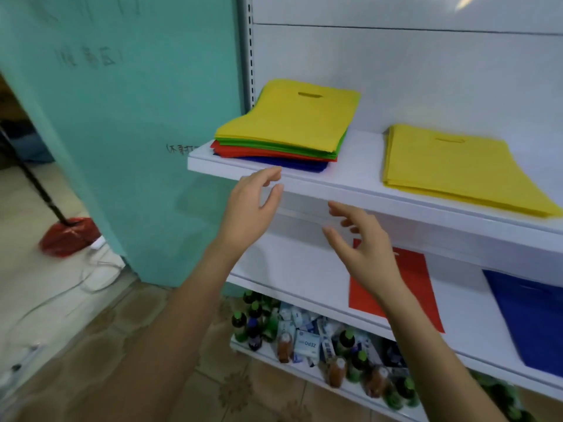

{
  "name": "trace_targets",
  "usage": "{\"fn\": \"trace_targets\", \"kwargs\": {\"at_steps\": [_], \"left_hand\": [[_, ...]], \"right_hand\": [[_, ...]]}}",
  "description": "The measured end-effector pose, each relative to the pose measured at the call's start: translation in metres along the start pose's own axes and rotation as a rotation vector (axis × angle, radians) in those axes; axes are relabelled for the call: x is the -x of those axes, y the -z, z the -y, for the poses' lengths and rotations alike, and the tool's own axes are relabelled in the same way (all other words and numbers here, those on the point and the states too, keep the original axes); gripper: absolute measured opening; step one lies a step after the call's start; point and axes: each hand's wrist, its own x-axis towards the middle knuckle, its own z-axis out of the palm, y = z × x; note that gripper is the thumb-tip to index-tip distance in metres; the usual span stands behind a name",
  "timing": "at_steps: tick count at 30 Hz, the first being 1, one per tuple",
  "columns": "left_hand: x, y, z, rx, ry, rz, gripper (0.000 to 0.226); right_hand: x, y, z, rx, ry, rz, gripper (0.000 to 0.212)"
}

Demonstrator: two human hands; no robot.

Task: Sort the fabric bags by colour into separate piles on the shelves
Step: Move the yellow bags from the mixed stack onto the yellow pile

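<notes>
The left hand's fingers (269,175) are loose and slightly bent, thumb apart from them, grasping nothing; their tips lie just at the front edge of the upper shelf (362,158). The left hand (251,208) hangs in front of that edge, below the mixed stack (283,126). The right hand's fingers (338,210) are spread and gently curved, also released and empty. The right hand (364,254) is raised under the upper shelf's front edge, in front of the middle shelf (289,269).

The mixed stack sits at the left end of the upper shelf: yellow bags on top, then green, red, and blue at the bottom, its lower layers reaching close to the front edge. Well apart from it, towards the right end of the same shelf, lies the yellow pile (457,169). On the middle shelf a red bag (417,278) lies flat, partly hidden behind the right hand, and a blue bag (533,318) lies further right.

The bottom shelf (274,359) holds bottles (253,327) and small packets (306,342). A teal panel (122,117) stands left of the shelving.
</notes>
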Motion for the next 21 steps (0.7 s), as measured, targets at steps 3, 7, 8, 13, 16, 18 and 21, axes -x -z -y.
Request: {"fn": "trace_targets", "kwargs": {"at_steps": [3, 7, 8, 13, 16, 18, 21], "left_hand": [[0.016, 0.033, 0.02, -0.025, 0.023, -0.009, 0.033], [0.028, 0.069, 0.045, -0.058, 0.068, -0.048, 0.032], [0.029, 0.077, 0.051, -0.067, 0.082, -0.056, 0.032], [0.017, 0.105, 0.082, -0.103, 0.108, -0.115, 0.031], [-0.007, 0.114, 0.1, -0.109, 0.098, -0.148, 0.03], [-0.03, 0.118, 0.109, -0.111, 0.072, -0.158, 0.03], [-0.067, 0.118, 0.119, -0.117, 0.025, -0.147, 0.029]], "right_hand": [[0.012, -0.03, 0.023, -0.027, -0.002, 0.039, 0.037], [0.016, -0.066, 0.048, -0.044, -0.017, 0.095, 0.038], [0.015, -0.074, 0.054, -0.043, -0.016, 0.11, 0.039], [-0.009, -0.107, 0.075, -0.051, 0.013, 0.14, 0.038], [-0.035, -0.124, 0.083, -0.054, 0.07, 0.12, 0.039], [-0.058, -0.131, 0.085, -0.046, 0.117, 0.075, 0.041], [-0.099, -0.136, 0.083, -0.048, 0.158, -0.012, 0.037]]}}
